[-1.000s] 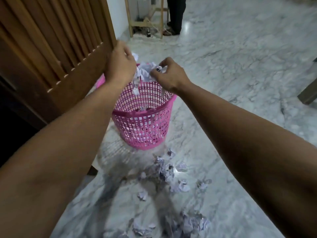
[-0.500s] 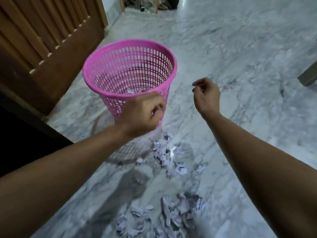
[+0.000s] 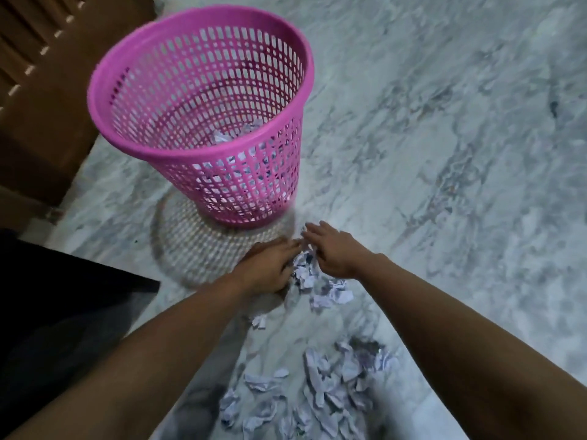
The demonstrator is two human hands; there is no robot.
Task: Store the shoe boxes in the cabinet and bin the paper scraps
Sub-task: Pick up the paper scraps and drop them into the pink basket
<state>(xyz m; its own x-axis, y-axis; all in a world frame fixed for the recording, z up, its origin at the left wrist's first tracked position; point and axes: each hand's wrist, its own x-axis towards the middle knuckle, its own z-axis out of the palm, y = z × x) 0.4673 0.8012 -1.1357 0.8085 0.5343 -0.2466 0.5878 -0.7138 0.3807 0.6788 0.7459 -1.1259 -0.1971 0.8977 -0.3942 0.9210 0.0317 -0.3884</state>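
Down at the near edge of the marble floor (image 3: 444, 154), a loose heap of crumpled paper scraps (image 3: 320, 395) is lying between your two forearms, with one small stray scrap (image 3: 259, 321) sitting a little farther out on its own. Beyond that, a smaller cluster of scraps (image 3: 317, 284) is resting on the floor, and you are working both hands into it. Your left hand (image 3: 270, 268) is lying palm down on the cluster's left side, fingers curling around the scraps (image 3: 301, 268) at the cluster's far end as if gathering them, though blur is making it hard to tell how firmly they are gripping. Your right hand (image 3: 333, 252) is coming in from the right with its fingers stretched out fairly straight, touching the top of the same scraps and not closing on anything. The two hands are nearly meeting at the fingertips.

Just past your hands, the pink mesh wastebasket (image 3: 133, 122) is standing upright on the floor, casting a latticed shadow toward you. Some paper scraps in the basket (image 3: 235, 134) are already sitting at its bottom, showing through the holes. To the far left, a slatted wooden door (image 3: 50, 58) is filling the corner, and a dark surface (image 3: 63, 296) is occupying the left edge nearer to you.
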